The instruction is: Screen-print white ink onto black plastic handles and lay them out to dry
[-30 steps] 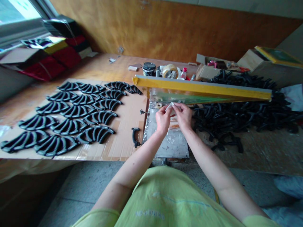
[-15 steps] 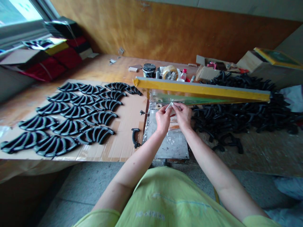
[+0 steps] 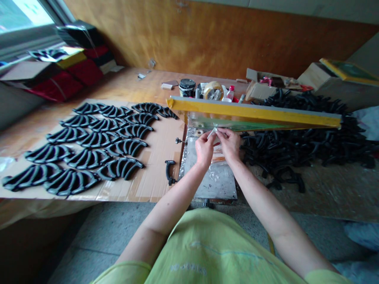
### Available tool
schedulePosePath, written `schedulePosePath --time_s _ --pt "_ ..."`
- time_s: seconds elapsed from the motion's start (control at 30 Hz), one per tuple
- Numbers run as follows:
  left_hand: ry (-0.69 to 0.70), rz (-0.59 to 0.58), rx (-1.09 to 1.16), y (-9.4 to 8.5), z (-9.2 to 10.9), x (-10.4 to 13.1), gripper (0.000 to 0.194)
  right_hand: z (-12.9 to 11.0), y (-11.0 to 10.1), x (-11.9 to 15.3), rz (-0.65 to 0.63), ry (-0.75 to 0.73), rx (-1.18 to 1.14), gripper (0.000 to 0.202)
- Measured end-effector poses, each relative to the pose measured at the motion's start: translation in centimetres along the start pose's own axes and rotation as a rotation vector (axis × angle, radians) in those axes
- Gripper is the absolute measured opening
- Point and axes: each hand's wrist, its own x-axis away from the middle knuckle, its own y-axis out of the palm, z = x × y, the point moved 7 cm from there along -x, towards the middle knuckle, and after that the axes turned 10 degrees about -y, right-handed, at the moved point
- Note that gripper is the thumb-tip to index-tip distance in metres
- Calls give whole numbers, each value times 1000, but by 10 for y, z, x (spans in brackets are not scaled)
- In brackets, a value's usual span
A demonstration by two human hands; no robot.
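Observation:
My left hand [image 3: 204, 149] and my right hand [image 3: 230, 145] meet over the metal plate [image 3: 214, 183], fingers pinched together on a small white piece [image 3: 213, 132]. What exactly the piece is, I cannot make out. Just beyond my fingertips, a yellow-edged frame [image 3: 254, 112] with a greenish translucent sheet stands tilted up. Beneath my hands, some brownish strips [image 3: 218, 154] show on the plate. One black curved handle [image 3: 168, 170] lies left of the plate, on the cardboard [image 3: 156, 157].
Rows of black handles [image 3: 85, 157] cover the cardboard at left. A heap of black handles [image 3: 296, 146] lies at right. Behind the frame are a black tub [image 3: 187, 87], a tape roll [image 3: 212, 91] and a red-capped bottle [image 3: 230, 93]. Red boxes [image 3: 56, 85] sit at the back left.
Both hands have stayed at nearly the same spot, still pinching the white piece. The right end of the yellow-edged frame appears slightly farther right.

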Motion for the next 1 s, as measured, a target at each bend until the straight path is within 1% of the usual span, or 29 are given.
schedulePosePath --time_s 0.23,0.4,1.0 --pt "33 -2 -14 -2 0 3 32 0 -1 4 22 -15 -28 28" --pt "12 -4 -16 -4 -6 1 32 4 0 6 6 -3 -37 31" --pt "4 2 -18 -2 -1 0 33 3 0 2 14 3 -57 29"
